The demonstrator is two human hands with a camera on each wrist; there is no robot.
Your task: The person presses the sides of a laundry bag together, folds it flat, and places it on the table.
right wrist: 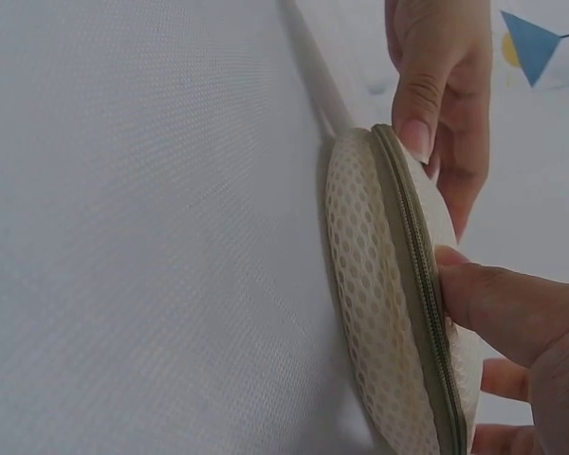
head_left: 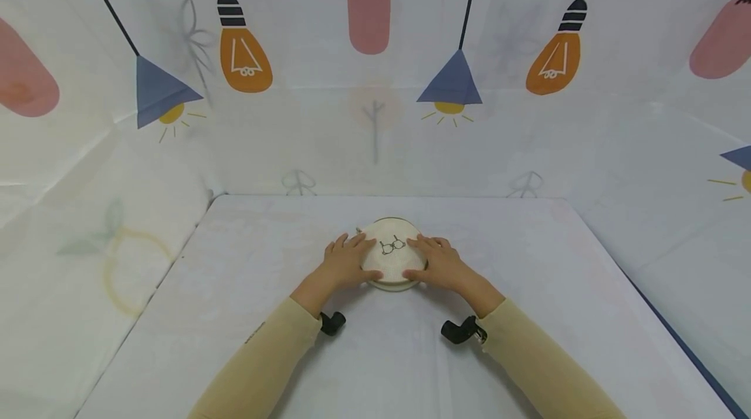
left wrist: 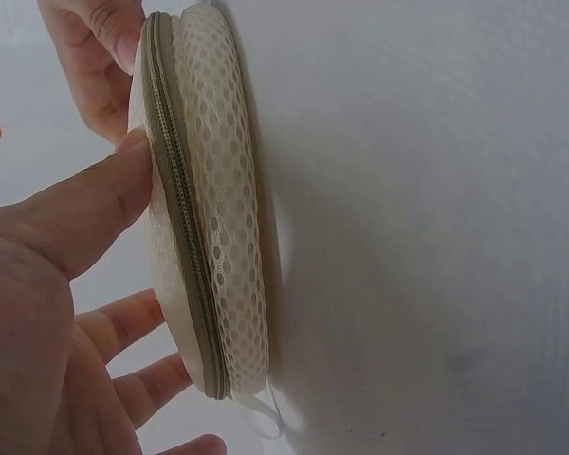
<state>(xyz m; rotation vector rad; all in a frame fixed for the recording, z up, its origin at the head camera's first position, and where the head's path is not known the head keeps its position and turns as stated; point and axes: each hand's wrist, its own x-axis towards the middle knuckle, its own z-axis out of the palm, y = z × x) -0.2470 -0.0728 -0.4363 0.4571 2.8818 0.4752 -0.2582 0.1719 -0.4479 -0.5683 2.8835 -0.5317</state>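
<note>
A round cream zipped mesh pouch (head_left: pixel 390 261) lies flat on the white table, a pair of glasses drawn on its top. My left hand (head_left: pixel 346 264) rests on its left side, fingers spread and thumb near the front edge. On the opposite side, my right hand (head_left: pixel 442 264) touches the top in the same way. Seen from the left wrist, a closed olive zipper (left wrist: pixel 178 190) runs round the rim above the mesh side wall (left wrist: pixel 229 209). The right wrist view shows the right thumb (right wrist: pixel 503 299) against the top beside the zipper.
The white table (head_left: pixel 393 367) has its back edge against a white cloth wall (head_left: pixel 305 139) printed with lamps and bulbs. Black wrist-worn devices (head_left: pixel 460 330) stick out inward from both sleeves. A thin loop (left wrist: pixel 261 415) pokes out at the pouch's end.
</note>
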